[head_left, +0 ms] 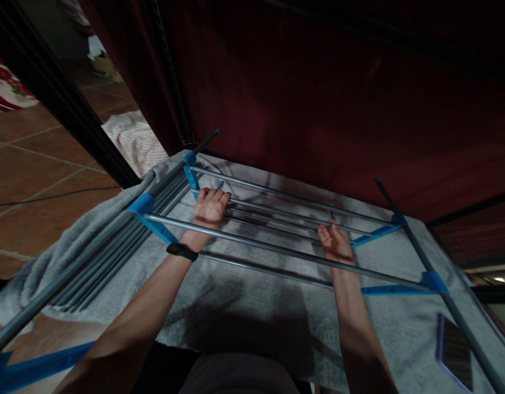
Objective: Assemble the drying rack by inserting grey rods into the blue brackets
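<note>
A partly assembled rack of grey metal tubes and blue plastic connectors spans the grey cloth in front of me. My left hand (212, 208), with a dark band on its wrist, curls around the left part of a thin metal tube (272, 210). The fingers of my right hand (336, 243) close on the right part of that same tube. Nearer to me, a front crossbar (277, 249) passes over both forearms. Its ends meet a left blue connector (142, 205) and a right blue connector (435, 282). Long side poles run through these connectors.
Several loose grey tubes (112, 254) lie side by side at the left on the grey cloth (231, 290). A phone (455, 350) rests at the lower right. Dark red fabric (297, 98) hangs behind the rack. Tiled floor (42, 158) shows at the left.
</note>
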Available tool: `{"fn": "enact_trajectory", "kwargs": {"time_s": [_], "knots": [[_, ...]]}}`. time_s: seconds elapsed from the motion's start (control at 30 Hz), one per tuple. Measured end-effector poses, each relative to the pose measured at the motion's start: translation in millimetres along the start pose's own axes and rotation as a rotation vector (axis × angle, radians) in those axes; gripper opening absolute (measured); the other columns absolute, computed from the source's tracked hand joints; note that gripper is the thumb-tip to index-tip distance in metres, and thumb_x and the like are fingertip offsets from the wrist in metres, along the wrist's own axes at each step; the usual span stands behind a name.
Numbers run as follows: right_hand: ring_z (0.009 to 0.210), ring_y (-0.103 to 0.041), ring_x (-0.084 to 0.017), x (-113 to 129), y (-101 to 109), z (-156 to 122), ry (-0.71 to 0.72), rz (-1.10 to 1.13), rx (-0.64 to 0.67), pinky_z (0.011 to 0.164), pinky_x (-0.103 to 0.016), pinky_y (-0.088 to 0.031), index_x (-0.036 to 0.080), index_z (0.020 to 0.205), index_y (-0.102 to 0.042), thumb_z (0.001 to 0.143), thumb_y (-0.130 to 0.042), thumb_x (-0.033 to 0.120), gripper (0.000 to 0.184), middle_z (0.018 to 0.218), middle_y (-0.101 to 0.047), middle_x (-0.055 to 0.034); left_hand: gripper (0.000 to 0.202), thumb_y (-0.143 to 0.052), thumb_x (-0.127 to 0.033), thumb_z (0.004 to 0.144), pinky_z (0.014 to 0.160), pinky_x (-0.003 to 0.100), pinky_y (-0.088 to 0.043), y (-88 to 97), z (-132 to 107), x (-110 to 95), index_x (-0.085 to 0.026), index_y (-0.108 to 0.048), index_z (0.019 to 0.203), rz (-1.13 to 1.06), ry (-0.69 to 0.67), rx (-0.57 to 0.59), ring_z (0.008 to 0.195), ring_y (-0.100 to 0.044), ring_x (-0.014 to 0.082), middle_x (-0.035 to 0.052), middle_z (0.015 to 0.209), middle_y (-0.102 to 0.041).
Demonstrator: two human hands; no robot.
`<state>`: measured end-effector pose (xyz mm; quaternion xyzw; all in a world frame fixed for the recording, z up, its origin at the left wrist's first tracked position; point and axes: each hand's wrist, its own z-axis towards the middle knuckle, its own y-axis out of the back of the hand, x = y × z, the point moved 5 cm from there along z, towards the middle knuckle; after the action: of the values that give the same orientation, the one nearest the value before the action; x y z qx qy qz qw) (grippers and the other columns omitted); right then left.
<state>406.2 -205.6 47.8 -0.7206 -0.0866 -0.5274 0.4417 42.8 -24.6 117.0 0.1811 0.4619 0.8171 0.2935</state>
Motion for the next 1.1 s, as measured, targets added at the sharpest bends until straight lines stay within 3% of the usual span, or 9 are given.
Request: {"fn": "enact_trajectory", "kwargs": {"time_s": [0.2, 0.43, 0.63, 0.8, 0.93, 1.1], "knots": [[0.079, -0.072, -0.012, -14.6, -20.3, -5.4, -0.076, -0.023, 0.066, 0.08, -0.027, -0.063, 0.024, 0.08, -0.069, 0.068, -0.089, 0.026, 0.023, 0.087, -0.074, 0.0036, 0.033, -0.037, -0.013, 0.096, 0.091, 0.045, -0.039, -2.6, -1.0, 0.7, -0.021, -0.066, 0.11, 0.046, -0.022, -0.023, 0.093, -0.062, 0.0275, 0.0103, 0.093, -0.071], [0.077, -0.072, -0.011, -26.8, -36.9, -8.6, -0.078, 0.018, 0.055, 0.078, -0.026, -0.063, 0.023, 0.074, -0.069, 0.07, -0.087, 0.023, 0.018, 0.085, -0.075, 0.0041, 0.031, -0.042, -0.013, 0.094, 0.094, 0.045, -0.039, -2.6, -3.1, 1.1, -0.02, -0.067, 0.112, 0.026, -0.006, -0.02, 0.096, -0.061, 0.0279, 0.0106, 0.096, -0.07], [0.077, -0.073, -0.012, -24.1, -35.7, -10.3, -0.069, 0.023, 0.046, 0.076, -0.026, -0.064, 0.02, 0.068, -0.068, 0.061, -0.093, 0.024, 0.026, 0.09, -0.076, 0.0027, 0.032, -0.043, -0.016, 0.092, 0.099, 0.048, -0.036, -1.1, -10.8, 14.9, -0.021, -0.068, 0.111, 0.024, 0.123, 0.017, 0.101, -0.059, 0.0302, 0.0116, 0.099, -0.069], [0.077, -0.072, -0.013, -23.9, -34.9, -11.6, -0.073, -0.008, 0.059, 0.075, -0.026, -0.063, 0.02, 0.074, -0.071, 0.063, -0.092, 0.026, 0.024, 0.086, -0.075, 0.0014, 0.033, -0.048, -0.015, 0.086, 0.102, 0.054, -0.033, -4.5, -22.1, 34.7, -0.02, -0.07, 0.11, -0.012, 0.246, -0.001, 0.105, -0.058, 0.0336, 0.0133, 0.1, -0.068], [0.077, -0.072, -0.013, -24.4, -32.4, -11.9, -0.068, -0.025, 0.052, 0.075, -0.026, -0.062, 0.02, 0.073, -0.07, 0.064, -0.091, 0.026, 0.023, 0.089, -0.075, 0.0, 0.03, -0.053, -0.015, 0.083, 0.103, 0.055, -0.034, -10.7, -30.2, 44.4, -0.022, -0.071, 0.106, -0.134, 0.33, -0.075, 0.107, -0.058, 0.0339, 0.0114, 0.103, -0.068], [0.076, -0.072, -0.012, -22.8, -31.8, -12.7, -0.049, -0.046, 0.056, 0.074, -0.027, -0.063, 0.019, 0.072, -0.069, 0.066, -0.09, 0.026, 0.023, 0.091, -0.075, -0.0007, 0.025, -0.055, -0.013, 0.08, 0.095, 0.046, -0.045, -14.5, -38.0, 47.1, -0.021, -0.071, 0.097, -0.349, 0.375, -0.317, 0.104, -0.058, 0.0299, 0.0108, 0.106, -0.066]]}}
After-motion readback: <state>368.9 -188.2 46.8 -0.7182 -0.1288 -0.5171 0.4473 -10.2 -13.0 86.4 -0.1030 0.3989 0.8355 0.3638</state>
